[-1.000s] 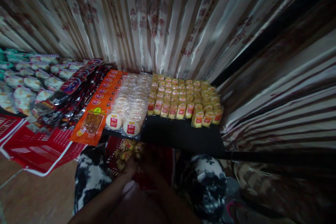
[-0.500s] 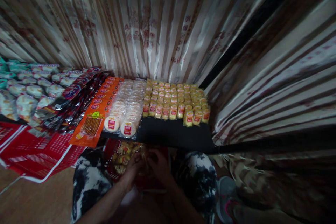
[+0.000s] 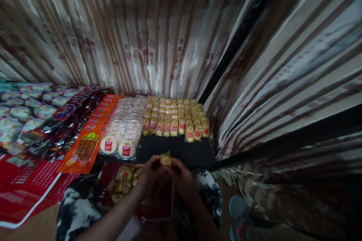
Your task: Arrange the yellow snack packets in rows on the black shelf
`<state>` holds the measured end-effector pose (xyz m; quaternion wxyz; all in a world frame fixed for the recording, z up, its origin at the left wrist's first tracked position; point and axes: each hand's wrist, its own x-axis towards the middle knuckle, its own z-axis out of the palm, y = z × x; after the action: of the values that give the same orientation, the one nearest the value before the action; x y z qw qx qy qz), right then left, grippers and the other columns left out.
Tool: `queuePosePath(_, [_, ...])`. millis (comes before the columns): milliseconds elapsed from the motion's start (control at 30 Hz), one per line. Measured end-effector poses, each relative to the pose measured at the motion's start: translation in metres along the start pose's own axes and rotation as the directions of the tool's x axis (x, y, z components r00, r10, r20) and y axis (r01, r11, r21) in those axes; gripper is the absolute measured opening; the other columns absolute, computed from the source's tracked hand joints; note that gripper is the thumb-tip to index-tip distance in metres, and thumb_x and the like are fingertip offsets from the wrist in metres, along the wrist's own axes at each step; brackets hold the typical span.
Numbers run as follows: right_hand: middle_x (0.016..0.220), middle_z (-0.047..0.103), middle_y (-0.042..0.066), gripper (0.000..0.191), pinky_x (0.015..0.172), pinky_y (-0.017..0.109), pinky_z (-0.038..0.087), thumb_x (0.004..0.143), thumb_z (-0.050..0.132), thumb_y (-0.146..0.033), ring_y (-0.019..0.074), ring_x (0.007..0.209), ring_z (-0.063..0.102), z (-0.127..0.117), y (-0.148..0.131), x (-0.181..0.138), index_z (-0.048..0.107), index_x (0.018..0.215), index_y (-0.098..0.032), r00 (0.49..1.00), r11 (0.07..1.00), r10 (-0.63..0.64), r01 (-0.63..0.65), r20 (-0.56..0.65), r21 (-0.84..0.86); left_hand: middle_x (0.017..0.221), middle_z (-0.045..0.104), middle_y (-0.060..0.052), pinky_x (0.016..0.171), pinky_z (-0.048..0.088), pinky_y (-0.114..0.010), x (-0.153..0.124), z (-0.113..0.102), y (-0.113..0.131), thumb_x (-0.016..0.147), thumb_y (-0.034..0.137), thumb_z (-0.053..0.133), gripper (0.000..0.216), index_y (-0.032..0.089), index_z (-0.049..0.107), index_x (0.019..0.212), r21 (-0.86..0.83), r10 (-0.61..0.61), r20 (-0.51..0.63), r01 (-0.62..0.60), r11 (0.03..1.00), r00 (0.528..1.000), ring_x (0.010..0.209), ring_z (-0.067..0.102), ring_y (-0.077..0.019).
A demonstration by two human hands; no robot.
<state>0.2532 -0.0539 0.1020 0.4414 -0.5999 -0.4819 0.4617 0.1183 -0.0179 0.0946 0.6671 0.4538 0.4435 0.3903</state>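
Between the fingertips of both hands is a small yellow wrapped snack cake (image 3: 165, 159), at the front edge of the black table (image 3: 166, 147). My left hand (image 3: 151, 173) is closed on its left side. On the other side, my right hand (image 3: 182, 177) pinches it too. Just beyond stand rows of similar yellow wrapped cakes (image 3: 174, 118), the front ones with red labels. Below my hands, between the knees, a red basket (image 3: 166, 211) contains more yellow packets (image 3: 124, 182), partly covered by my left forearm.
Left of the cakes lie clear-wrapped round white cakes (image 3: 127, 148), orange packs of brown sticks (image 3: 85, 148), dark shiny packets (image 3: 60, 131) and white-and-green bags (image 3: 21, 113). Another red basket (image 3: 25, 184) with a white handle is at the left. A pleated curtain (image 3: 141, 45) hangs behind.
Both hands have risen out of the basket to the table's front edge, holding a yellow snack cake. The camera view has turned slightly right, so the table sits further left.
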Motion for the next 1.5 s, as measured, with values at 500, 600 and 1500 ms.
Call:
queuePosePath(500, [0.117,0.053,0.014,0.037,0.091,0.043,0.043,0.086,0.037,-0.032,0.0233,0.114,0.045,-0.053,0.022,0.073,0.053,0.114,-0.016,0.747,0.816,-0.47,0.163,-0.471,-0.555,0.096,0.061,-0.006,0.078,0.044,-0.028,0.11,0.075,0.041,0.076,0.017,0.052,0.034,0.019,0.057,0.11,0.665,0.299,-0.133,-0.139,0.734,0.945,0.082,0.057,-0.0168])
queuePosePath(600, [0.115,0.053,0.014,0.036,0.094,0.045,0.039,0.086,0.035,-0.029,0.023,0.112,0.045,-0.059,0.035,0.081,0.053,0.114,-0.014,0.736,0.776,-0.497,0.14,-0.459,-0.615,0.099,0.062,-0.009,0.086,0.042,-0.032,0.116,0.083,0.042,0.078,0.017,0.051,0.032,0.016,0.057,0.109,0.766,0.324,-0.12,-0.12,0.631,0.938,0.097,0.054,-0.0221])
queuePosePath(1500, [0.092,0.064,0.008,0.027,0.082,0.032,0.047,0.084,0.038,-0.024,0.0179,0.089,0.059,-0.033,0.005,0.04,0.061,0.098,-0.02,0.879,0.761,-0.473,0.377,-0.054,-0.528,0.091,0.063,-0.005,0.082,0.042,-0.026,0.01,0.025,0.014,0.083,0.02,0.041,0.026,0.02,0.06,0.1,0.573,0.285,0.224,-0.362,0.735,0.932,0.088,0.057,-0.0167])
